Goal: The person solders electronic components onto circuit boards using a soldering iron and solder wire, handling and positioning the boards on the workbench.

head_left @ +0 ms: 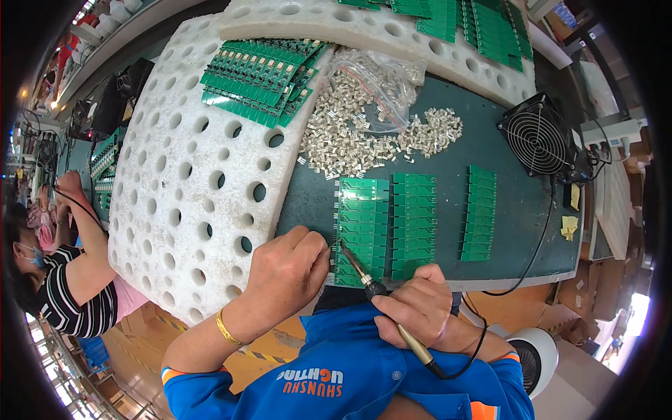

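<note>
A: What are the hands doing?
B: The right hand (420, 308) is wrapped around a soldering iron (376, 288), its tip at the left side of a green circuit panel (364, 217). The left hand (283, 276) is bunched narrow beside that same side; I cannot tell whether it grips anything.
A: And where's the panel?
B: Near the front edge of the desk (451, 182), left of two more panels (414, 224). Small connectors (332, 129) lie heaped behind it; a fan (537, 136) stands by the desk's right edge.
</note>
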Available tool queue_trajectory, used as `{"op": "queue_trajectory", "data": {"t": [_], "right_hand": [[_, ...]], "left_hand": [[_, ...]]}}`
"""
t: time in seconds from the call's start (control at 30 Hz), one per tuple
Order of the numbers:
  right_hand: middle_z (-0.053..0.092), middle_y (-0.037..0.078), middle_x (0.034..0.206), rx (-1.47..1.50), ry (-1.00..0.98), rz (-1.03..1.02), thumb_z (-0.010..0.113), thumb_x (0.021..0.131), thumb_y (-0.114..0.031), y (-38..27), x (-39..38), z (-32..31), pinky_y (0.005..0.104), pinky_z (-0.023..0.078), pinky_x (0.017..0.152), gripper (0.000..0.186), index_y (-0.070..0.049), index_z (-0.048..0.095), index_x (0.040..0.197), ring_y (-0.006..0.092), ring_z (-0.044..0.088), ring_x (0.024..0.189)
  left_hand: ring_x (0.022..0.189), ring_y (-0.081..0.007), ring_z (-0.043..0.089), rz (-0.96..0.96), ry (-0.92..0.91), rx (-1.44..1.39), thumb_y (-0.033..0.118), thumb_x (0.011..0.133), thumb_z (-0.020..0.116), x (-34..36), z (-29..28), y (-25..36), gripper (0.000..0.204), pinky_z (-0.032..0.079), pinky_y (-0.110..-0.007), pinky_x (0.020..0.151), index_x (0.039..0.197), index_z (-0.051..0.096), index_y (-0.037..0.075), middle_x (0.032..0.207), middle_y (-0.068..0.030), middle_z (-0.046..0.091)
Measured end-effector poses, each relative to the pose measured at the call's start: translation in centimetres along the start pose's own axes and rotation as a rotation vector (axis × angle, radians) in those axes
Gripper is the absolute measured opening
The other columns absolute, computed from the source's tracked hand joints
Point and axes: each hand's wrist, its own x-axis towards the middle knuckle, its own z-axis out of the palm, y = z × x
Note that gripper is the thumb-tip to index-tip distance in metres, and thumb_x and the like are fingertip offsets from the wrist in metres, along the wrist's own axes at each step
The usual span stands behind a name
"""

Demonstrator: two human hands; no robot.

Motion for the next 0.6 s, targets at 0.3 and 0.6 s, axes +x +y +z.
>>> {"op": "queue_trajectory", "data": {"t": [0.3, 0.6], "right_hand": [[0.055, -0.001, 0.064, 0.004, 0.006, 0.002, 0.079, 0.071, -0.015, -0.02, -0.06, 0.01, 0.0335, 0.036, 0.063, 0.03, -0.008, 0.069, 0.098, 0.0158, 0.053, 0.054], [0.055, -0.001, 0.064, -0.015, 0.013, -0.001, 0.078, 0.071, -0.014, 0.05, 0.03, 0.05, 0.0334, 0.037, 0.062, 0.031, -0.007, 0.068, 0.1, 0.0158, 0.052, 0.055]], "left_hand": [[0.057, -0.0276, 0.058, 0.005, -0.001, 0.003, -0.003, 0.076, 0.071, -0.05, -0.01, 0.03, 0.015, 0.046, -0.036, 0.051, 0.077, 0.057, 0.005, 0.068, -0.0099, 0.055], [0.057, -0.0272, 0.059, 0.002, 0.007, -0.004, -0.002, 0.076, 0.071, -0.03, 0.13, -0.03, 0.015, 0.046, -0.036, 0.051, 0.077, 0.058, 0.005, 0.068, -0.0095, 0.056]]}}
